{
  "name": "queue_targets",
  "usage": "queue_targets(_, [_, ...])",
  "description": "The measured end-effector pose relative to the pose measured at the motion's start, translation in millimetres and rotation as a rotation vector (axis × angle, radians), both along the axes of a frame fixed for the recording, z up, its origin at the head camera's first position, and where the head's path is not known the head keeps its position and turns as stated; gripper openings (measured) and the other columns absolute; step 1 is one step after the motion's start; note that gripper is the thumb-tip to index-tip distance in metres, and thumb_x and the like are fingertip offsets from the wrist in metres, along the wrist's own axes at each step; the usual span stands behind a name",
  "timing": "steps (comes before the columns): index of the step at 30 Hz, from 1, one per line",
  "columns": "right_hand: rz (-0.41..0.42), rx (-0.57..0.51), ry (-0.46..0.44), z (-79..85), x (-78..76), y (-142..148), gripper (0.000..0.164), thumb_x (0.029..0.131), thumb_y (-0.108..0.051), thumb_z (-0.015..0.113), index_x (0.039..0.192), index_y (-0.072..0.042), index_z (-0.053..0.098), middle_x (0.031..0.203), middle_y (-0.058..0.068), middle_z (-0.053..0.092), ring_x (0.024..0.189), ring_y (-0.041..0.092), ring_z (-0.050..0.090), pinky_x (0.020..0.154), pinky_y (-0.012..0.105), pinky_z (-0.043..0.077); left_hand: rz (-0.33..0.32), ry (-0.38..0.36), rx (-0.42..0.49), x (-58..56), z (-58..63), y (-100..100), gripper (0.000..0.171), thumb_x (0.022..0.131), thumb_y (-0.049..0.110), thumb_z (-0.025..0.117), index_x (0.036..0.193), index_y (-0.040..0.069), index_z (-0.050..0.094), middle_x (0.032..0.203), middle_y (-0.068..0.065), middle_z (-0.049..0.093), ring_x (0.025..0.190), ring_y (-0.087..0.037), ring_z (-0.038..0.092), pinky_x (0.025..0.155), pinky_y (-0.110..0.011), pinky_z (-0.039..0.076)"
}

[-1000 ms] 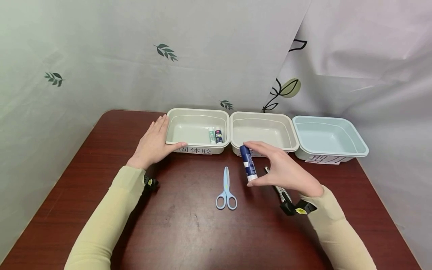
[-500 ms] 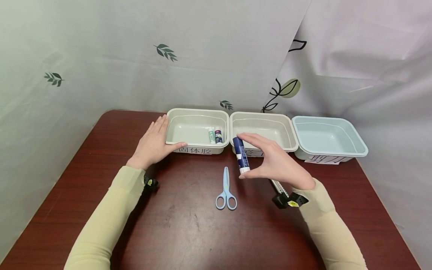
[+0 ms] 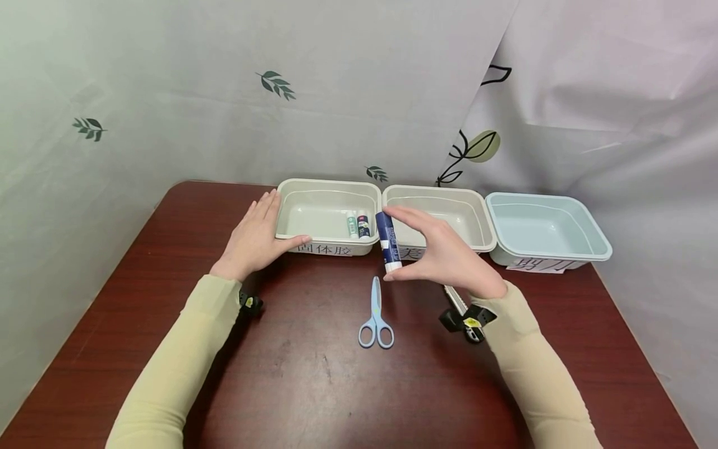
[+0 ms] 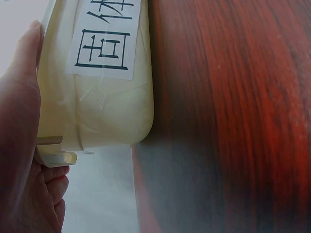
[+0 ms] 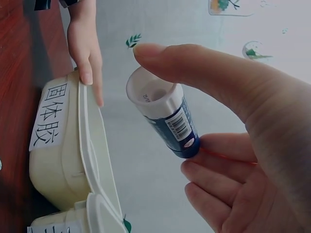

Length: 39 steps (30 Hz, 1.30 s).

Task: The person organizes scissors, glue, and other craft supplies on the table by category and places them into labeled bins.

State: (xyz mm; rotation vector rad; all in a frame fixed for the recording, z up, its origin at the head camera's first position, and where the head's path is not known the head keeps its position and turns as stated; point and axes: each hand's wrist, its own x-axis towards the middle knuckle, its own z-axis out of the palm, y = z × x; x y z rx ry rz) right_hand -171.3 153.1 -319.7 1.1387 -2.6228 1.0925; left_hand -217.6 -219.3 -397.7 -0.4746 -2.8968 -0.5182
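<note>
My right hand [image 3: 449, 254] pinches a dark blue glue stick [image 3: 388, 242] with a white end between thumb and fingers. It is held tilted, in front of where the left and middle bins meet. In the right wrist view the glue stick [image 5: 170, 119] shows its hollow white end under the thumb, with a barcode on its side. My left hand [image 3: 255, 240] rests on the left corner of the cream bin [image 3: 314, 215], fingers straight along the side, thumb over the front rim. Inside that bin lie a green-and-white glue stick [image 3: 352, 226] and a navy glue stick [image 3: 363, 226].
Light blue scissors [image 3: 376, 318] lie mid-table. A utility knife [image 3: 457, 301] lies partly hidden under the right wrist. A second cream bin [image 3: 488, 240] and a pale blue bin [image 3: 552, 224] continue the row rightward. A patterned curtain [image 3: 213, 93] hangs behind.
My right hand has carried the glue stick left and up, toward the left cream bin. More of the middle bin's label and of the knife shows. My left hand has stayed put.
</note>
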Motion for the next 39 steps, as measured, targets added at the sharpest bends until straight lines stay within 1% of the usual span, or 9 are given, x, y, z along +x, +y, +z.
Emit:
queue_targets(2, [0.005, -0.010, 0.006, 0.8, -2.7, -3, 0.105, 0.064, -0.038, 0.099, 0.153, -0.012, 0.049, 0.151, 0.004, 0.049, 0.139, 0.020, 0.044, 0.115, 0.041, 0.036, 0.001, -0.001, 0.002, 0.3, 0.1, 0, 0.118, 0.088, 0.075, 0.059, 0.159, -0.008, 0.016, 0.165, -0.025, 0.018, 0.152, -0.037, 0.016, 0.124, -0.042, 0.005])
queue_targets(6, [0.016, -0.033, 0.028, 2.2, -8.7, -8, 0.104, 0.065, -0.038, 0.099, 0.153, -0.014, 0.049, 0.149, 0.003, 0.051, 0.137, 0.018, 0.046, 0.115, 0.039, 0.036, 0.003, -0.004, 0.002, 0.5, 0.1, 0, 0.118, 0.088, 0.076, 0.058, 0.159, -0.008, 0.016, 0.165, -0.025, 0.018, 0.153, -0.036, 0.014, 0.124, -0.043, 0.005])
queue_targets(11, [0.013, -0.058, 0.038, 4.3, -15.3, -15, 0.102, 0.066, -0.039, 0.098, 0.153, -0.016, 0.049, 0.148, -0.001, 0.052, 0.136, 0.014, 0.047, 0.114, 0.036, 0.037, 0.004, 0.000, 0.004, 0.5, 0.5, 0, 0.118, 0.087, 0.076, 0.059, 0.159, -0.008, 0.016, 0.164, -0.025, 0.019, 0.153, -0.036, 0.015, 0.124, -0.044, 0.007])
queue_targets(15, [0.005, -0.061, 0.047, 6.2, -21.2, -21, 0.103, 0.066, -0.041, 0.097, 0.153, -0.017, 0.049, 0.150, -0.003, 0.051, 0.136, 0.013, 0.046, 0.114, 0.036, 0.037, 0.006, 0.006, -0.006, 0.3, 1.2, 1, 0.118, 0.087, 0.076, 0.059, 0.159, -0.008, 0.017, 0.164, -0.025, 0.021, 0.152, -0.036, 0.016, 0.124, -0.045, 0.009])
queue_targets(20, [-0.013, -0.049, 0.051, 6.5, -29.4, -28, 0.103, 0.067, -0.042, 0.097, 0.153, -0.016, 0.049, 0.152, -0.002, 0.049, 0.139, 0.013, 0.043, 0.115, 0.035, 0.035, 0.009, -0.008, -0.022, 1.2, 3.4, 1, 0.119, 0.087, 0.077, 0.058, 0.159, -0.008, 0.016, 0.164, -0.025, 0.019, 0.153, -0.035, 0.014, 0.124, -0.043, 0.006])
queue_targets(27, [-0.032, -0.053, 0.021, 7.1, -37.9, -37, 0.103, 0.066, -0.042, 0.097, 0.154, -0.017, 0.049, 0.153, -0.003, 0.048, 0.141, 0.011, 0.040, 0.116, 0.034, 0.033, 0.012, -0.004, -0.095, 2.5, 7.3, 0, 0.118, 0.088, 0.078, 0.054, 0.159, -0.009, 0.016, 0.165, -0.025, 0.018, 0.153, -0.034, 0.013, 0.124, -0.044, 0.006])
queue_targets(31, [-0.038, -0.055, -0.004, 8.6, -41.1, -41, 0.100, 0.069, -0.039, 0.096, 0.154, -0.017, 0.048, 0.153, -0.002, 0.047, 0.141, 0.011, 0.039, 0.115, 0.035, 0.033, 0.015, -0.016, -0.138, 2.4, 10.1, 0, 0.118, 0.088, 0.079, 0.052, 0.159, -0.008, 0.016, 0.165, -0.024, 0.016, 0.154, -0.033, 0.011, 0.124, -0.042, 0.003])
queue_targets(35, [-0.054, -0.055, -0.007, 7.4, -46.4, -46, 0.101, 0.069, -0.041, 0.096, 0.154, -0.016, 0.047, 0.153, 0.001, 0.047, 0.141, 0.012, 0.039, 0.115, 0.037, 0.034, 0.017, -0.034, -0.170, 2.2, 12.3, 0, 0.118, 0.089, 0.081, 0.049, 0.159, -0.008, 0.015, 0.166, -0.024, 0.014, 0.154, -0.033, 0.009, 0.124, -0.041, 0.002])
queue_targets(39, [-0.066, -0.055, -0.010, 4.9, -52.7, -53, 0.103, 0.068, -0.043, 0.095, 0.154, -0.016, 0.047, 0.154, 0.001, 0.046, 0.140, 0.011, 0.040, 0.114, 0.036, 0.035, 0.016, -0.049, -0.187, 2.2, 14.4, 1, 0.119, 0.089, 0.081, 0.048, 0.159, -0.009, 0.013, 0.166, -0.025, 0.013, 0.154, -0.033, 0.009, 0.124, -0.042, 0.003])
